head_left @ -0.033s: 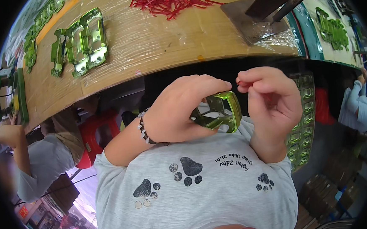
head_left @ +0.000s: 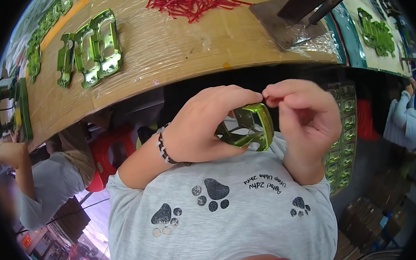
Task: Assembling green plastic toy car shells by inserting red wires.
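My left hand (head_left: 198,123) is wrapped round a shiny green plastic shell (head_left: 264,126) with window-like openings, held in front of my chest. Its thumb and fingers grip the shell from the left. My right hand (head_left: 309,114) is closed in a pinch just to the right, its fingertips meeting the tip of my left index finger above the shell. A tiny red piece (head_left: 266,98) shows at the pinch, mostly hidden by the fingers. On the table ahead lies a heap of thin red strips (head_left: 193,1).
Several green shells (head_left: 91,50) lie at the left of the plastic-covered table (head_left: 175,55). A metal plate with a dark upright tool (head_left: 282,25) stands at the right. A tray of green parts (head_left: 344,136) is beside my right arm. Other people sit at both sides, one near a red stool (head_left: 111,148).
My right hand has moved slightly left, bringing its pinched fingertips against my left fingertip. The left hand and green shell have hardly moved.
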Tool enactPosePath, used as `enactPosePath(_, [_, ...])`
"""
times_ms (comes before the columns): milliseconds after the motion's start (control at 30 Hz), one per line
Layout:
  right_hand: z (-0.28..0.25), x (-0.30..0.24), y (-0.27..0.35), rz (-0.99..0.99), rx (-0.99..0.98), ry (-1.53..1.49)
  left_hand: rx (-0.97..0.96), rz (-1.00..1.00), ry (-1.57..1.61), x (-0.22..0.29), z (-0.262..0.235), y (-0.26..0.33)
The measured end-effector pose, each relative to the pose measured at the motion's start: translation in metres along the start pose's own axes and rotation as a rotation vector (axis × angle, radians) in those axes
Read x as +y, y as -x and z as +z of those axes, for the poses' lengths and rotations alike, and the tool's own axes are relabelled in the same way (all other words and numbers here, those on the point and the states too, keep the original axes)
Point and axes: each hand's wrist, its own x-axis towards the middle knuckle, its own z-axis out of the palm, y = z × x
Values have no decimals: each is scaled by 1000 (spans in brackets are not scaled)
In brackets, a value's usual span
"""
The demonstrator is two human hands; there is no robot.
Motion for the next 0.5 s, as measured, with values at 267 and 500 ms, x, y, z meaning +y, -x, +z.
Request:
enactPosePath(267, [-18,13,-3,-295,-237,292,-24,-35,73,2,-2,-4])
enactPosePath(500, [-24,13,-4,-424,-280,470,-6,-144,336,-9,10,1])
